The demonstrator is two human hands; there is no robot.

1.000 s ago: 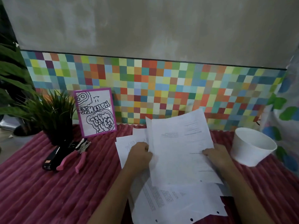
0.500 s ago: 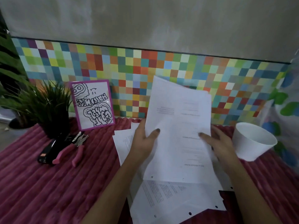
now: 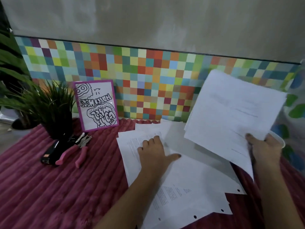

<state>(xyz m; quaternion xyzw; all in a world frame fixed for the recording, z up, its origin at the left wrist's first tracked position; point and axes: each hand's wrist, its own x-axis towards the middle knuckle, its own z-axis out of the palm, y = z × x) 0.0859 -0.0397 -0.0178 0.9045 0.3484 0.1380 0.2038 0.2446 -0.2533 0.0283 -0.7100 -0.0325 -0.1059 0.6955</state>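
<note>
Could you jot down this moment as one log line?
right hand: holds sheaf above table | left hand: rests on spread papers | pink pliers, stapler: untouched

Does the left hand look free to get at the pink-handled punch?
Probably yes. The left hand rests on the loose sheets, holding nothing, and the pink-handled punch lies to its left beside the black stapler, with only bare red cloth between. The right hand grips the lifted stack.
</note>
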